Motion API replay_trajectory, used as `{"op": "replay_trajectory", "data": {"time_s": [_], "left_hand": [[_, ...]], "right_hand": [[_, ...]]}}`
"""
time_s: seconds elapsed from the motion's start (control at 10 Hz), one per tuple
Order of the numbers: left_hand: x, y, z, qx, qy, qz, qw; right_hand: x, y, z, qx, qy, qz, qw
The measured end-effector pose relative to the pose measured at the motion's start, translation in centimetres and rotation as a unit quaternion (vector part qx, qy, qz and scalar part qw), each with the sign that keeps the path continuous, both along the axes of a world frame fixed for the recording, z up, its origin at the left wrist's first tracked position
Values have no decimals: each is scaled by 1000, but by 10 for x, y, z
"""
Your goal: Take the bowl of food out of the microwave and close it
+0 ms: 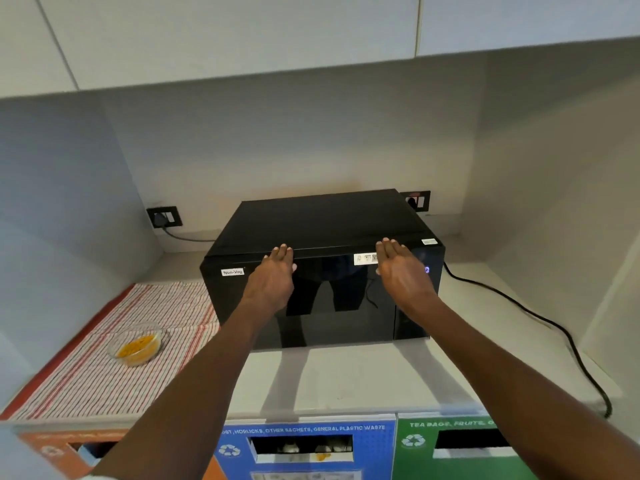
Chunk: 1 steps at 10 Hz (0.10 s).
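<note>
While bowl [138, 345] sits out, flat hands [273, 273] front shut microwave [322, 265].

Both hands, left [273, 275] and right [401, 271], reach forward flat (fingers extended).

A single head-worn wide-angle camera looks forward and steeply down from above the counter's [363, 379] front edge, facing the back wall under the cabinets. The microwave [322, 271] sits centred and near, seen from above and in front. Both forearms enter from the bottom corners. Labelled bin fronts [304, 445] fill the bottom edge, directly beneath the viewpoint.
</note>
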<state>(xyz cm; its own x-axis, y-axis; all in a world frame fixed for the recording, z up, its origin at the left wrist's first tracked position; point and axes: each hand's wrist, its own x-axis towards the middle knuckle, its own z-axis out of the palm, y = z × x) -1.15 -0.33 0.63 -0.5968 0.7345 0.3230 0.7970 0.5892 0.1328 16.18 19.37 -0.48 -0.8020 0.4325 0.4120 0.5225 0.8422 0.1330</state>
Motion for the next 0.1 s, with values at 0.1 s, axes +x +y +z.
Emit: {"op": "replay_trajectory", "data": {"time_s": [0.1], "left_hand": [[3, -7, -3, 42, 31, 22, 998]], "right_hand": [[14, -16, 1, -73, 32, -6, 997]]}}
